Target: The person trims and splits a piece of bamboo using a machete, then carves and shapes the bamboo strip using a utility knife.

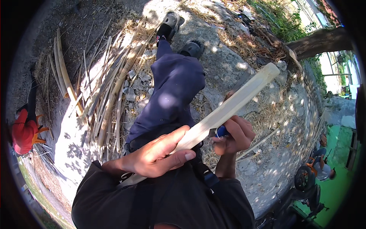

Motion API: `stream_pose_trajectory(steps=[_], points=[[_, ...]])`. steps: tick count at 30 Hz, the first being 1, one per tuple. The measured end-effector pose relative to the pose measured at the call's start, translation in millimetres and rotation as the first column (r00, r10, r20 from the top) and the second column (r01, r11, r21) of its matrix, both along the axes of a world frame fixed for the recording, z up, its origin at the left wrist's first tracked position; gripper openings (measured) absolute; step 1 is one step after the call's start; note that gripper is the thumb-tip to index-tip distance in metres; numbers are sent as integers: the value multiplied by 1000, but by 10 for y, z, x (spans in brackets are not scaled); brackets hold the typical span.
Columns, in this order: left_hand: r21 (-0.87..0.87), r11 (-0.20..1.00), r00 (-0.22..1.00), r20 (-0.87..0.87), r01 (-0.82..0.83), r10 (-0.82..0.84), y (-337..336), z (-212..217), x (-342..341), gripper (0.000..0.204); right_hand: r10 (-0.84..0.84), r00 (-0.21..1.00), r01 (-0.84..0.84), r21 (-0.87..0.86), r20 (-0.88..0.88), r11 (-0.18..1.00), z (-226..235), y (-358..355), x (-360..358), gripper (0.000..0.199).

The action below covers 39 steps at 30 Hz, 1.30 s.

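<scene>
A long, pale bamboo slat [232,105] slants across my lap, from under my left forearm up to its blunt end at the upper right. My left hand [162,154] is closed around its lower part, thumb on the near side and fingers on the far side. Close to the slat's right edge, my right hand [235,133] is curled around a blue-handled knife [221,131]. Only a short bit of its metal shows against the slat; the rest of the blade is hidden.
Left of my legs [167,87] lies a heap of split bamboo strips [110,84]. A person in red [24,129] is at the far left. A tree trunk [324,42] leans in at the upper right. Another person [323,170] and a motorcycle [305,179] are at the far right.
</scene>
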<state>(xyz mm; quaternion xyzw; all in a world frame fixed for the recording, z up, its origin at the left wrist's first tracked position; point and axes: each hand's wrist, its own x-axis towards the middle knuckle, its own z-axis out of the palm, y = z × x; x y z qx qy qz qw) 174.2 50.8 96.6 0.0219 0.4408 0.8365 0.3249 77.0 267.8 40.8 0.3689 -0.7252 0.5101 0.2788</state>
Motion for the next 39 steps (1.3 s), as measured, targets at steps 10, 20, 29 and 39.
stream_pose_trajectory(steps=[10, 20, 29, 39], points=[[-4, 999, 999, 5, 55, -54, 14, -67, 51, 28, -439, 866, 469, -83, 240, 879, -100, 240, -240, 38], [4, 1000, 1000, 8, 14, -14, 10, -7, 57, 31, -291, 950, 293, 5, 110, 956, 72, 296, -244, 44], [156, 988, 985, 166, 11, -37, 3, 83, -27, 38, 100, 995, -102, 148, 24, 984, 140, 92, 22, 41], [222, 975, 959, 281, -31, -33, 55, 38, 26, 26, -26, 847, 140, -175, 530, 975, 353, 206, -92, 56]])
